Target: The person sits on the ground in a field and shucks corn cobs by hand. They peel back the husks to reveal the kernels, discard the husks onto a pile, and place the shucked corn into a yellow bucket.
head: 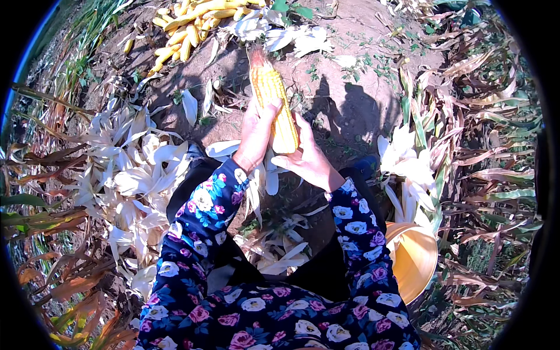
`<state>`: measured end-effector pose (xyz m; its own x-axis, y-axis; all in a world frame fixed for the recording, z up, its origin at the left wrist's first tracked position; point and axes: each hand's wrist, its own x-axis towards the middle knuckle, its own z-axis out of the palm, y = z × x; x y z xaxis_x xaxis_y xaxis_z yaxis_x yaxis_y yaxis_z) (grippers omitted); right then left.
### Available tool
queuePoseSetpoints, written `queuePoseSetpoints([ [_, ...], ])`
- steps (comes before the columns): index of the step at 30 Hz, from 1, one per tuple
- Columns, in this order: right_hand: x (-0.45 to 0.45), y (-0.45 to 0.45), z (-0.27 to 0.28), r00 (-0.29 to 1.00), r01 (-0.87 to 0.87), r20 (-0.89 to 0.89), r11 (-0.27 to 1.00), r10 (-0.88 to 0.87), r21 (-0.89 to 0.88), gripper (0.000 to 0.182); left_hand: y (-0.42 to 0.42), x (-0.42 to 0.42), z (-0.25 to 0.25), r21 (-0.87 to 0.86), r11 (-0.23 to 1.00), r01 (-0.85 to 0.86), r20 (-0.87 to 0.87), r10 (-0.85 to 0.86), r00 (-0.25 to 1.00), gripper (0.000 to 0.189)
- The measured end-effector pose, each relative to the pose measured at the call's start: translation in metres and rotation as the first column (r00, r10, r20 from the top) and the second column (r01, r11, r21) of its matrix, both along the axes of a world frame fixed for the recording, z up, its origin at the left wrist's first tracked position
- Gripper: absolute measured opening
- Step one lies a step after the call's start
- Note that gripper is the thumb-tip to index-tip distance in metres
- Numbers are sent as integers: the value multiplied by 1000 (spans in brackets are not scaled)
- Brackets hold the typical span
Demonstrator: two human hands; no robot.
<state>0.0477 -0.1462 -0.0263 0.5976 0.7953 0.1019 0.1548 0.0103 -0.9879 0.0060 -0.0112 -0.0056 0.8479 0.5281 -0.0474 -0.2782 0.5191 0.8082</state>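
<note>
A yellow ear of corn (280,109) is tilted in front of me, its kernels bare along most of its length. Reddish-brown silk (258,57) and a strip of dry husk remain at its far tip. My left hand (257,131) grips the ear from the left, thumb across the kernels. Around the lower right end curls my right hand (310,159), with its thumb below the butt; some of its fingers are hidden behind the ear. Pale husk leaves (271,175) hang or lie beneath my hands; which of the two cannot be told.
Husked corn ears (192,30) lie heaped on the soil at the far left, near loose husks (302,39). A large pile of husks (144,170) spreads along my left side. To my right are more husks (404,157), a yellow-orange bucket (415,262) and dry cornstalks (485,153).
</note>
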Motion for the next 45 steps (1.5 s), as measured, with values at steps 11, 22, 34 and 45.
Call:
queuePoseSetpoints([
  [11,-14,1,-11,979,46,204,930,31,-364,79,27,1,-3,-92,994,60,56,-55,997,26],
  [22,-12,0,-15,995,0,92,960,27,-281,57,27,2,0,-143,982,125,160,-102,982,37],
  [34,-27,17,-30,909,278,-342,958,-238,72,48,7,14,-23,-525,851,22,3,-24,1000,35],
  [45,67,-33,-1,543,738,-779,620,-314,265,57,46,-8,-11,-460,888,13,-60,-46,997,24],
])
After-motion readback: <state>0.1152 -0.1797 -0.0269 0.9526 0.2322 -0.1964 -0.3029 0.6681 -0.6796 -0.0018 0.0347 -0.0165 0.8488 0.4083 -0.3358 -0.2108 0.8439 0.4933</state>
